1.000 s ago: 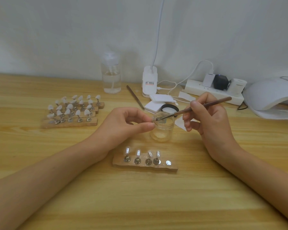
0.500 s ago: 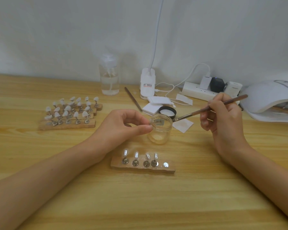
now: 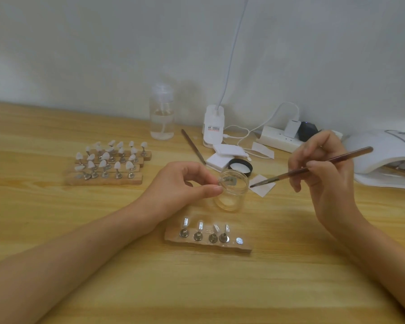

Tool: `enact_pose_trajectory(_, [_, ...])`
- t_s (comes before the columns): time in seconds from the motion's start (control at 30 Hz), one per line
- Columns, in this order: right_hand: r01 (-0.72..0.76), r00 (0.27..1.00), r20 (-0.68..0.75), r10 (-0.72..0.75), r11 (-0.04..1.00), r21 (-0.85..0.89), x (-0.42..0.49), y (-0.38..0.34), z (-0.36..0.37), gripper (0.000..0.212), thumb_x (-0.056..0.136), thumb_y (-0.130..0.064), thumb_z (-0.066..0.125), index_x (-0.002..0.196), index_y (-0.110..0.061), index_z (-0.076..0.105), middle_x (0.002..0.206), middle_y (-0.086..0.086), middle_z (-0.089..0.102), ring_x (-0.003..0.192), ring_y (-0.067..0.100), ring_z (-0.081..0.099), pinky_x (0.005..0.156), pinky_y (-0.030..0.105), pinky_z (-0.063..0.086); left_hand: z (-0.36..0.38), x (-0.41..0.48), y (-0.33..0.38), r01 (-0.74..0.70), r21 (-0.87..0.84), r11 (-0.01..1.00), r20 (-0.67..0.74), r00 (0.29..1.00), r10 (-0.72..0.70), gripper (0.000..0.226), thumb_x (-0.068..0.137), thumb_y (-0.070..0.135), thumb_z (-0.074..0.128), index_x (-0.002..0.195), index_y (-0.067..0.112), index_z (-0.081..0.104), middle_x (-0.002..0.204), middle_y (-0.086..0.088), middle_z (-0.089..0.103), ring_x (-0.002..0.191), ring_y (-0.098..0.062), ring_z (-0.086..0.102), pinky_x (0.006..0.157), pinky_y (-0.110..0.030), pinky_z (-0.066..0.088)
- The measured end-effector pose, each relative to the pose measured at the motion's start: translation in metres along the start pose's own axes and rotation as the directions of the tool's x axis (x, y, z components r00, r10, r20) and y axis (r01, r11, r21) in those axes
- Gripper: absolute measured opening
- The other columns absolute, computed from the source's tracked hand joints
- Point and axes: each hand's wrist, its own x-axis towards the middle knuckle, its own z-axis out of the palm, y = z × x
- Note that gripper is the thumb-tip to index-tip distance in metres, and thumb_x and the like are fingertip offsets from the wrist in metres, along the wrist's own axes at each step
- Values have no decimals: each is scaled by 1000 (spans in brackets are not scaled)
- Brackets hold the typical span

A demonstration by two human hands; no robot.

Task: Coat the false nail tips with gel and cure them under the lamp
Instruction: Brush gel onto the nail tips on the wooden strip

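My left hand pinches a small nail tip on its stand over the mouth of a clear gel jar. My right hand grips a brown brush; its tip points at the jar from just right of the rim. In front of the jar lies a wooden strip with several clear tips on metal stands and one bare magnet. A white curing lamp sits at the far right.
Wooden strips with several white nail tips stand at the left. Behind the jar are its black lid, white pads, a second brush, a clear pump bottle, a white lamp base and a power strip.
My right hand has drawn the brush out of the jar and moved it to the right. My left hand stays at the jar's rim with the tip.
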Motion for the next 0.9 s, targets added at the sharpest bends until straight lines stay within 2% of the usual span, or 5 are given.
enact_pose_trajectory(0.2, [26,998,-58,-31,995,-92,22,-31,-13,18,93,-8,46,88,-23,54,72,-2,64,59,17,58,48,25,49,0,0,-3,-33,-7,999,5,999,33,9,77,25,82,78,27,73,87,14,75,63,12,60,74,-22,41])
enact_pose_trajectory(0.33, [74,980,199,13,903,-424,7,-33,-31,8,99,-23,53,102,-24,60,93,-5,68,87,21,70,65,31,60,-2,-1,-4,-78,-38,996,31,996,79,8,81,20,78,80,26,72,88,15,74,66,12,59,74,-21,40])
enact_pose_trajectory(0.53, [586,764,631,133,266,-765,-41,-20,-47,40,83,-13,76,117,-28,63,124,-12,61,92,11,66,66,29,57,-3,0,-5,-146,-99,984,-1,989,146,9,84,18,75,81,26,71,84,19,71,60,14,56,59,-3,39])
enact_pose_trajectory(0.8, [587,716,605,349,169,-792,-32,-29,-34,64,78,-21,80,131,-44,54,136,-16,50,114,2,50,79,19,51,-5,0,-5,-174,-132,976,22,984,178,15,83,19,76,78,32,73,90,18,73,62,13,56,64,-4,41])
enact_pose_trajectory(0.9, [506,790,579,202,320,-801,-21,-34,-27,44,75,-6,79,112,-30,69,106,-12,64,91,9,63,65,19,52,-5,1,-6,-166,-156,974,39,984,174,10,80,23,77,78,33,74,91,16,74,65,7,54,66,-9,44])
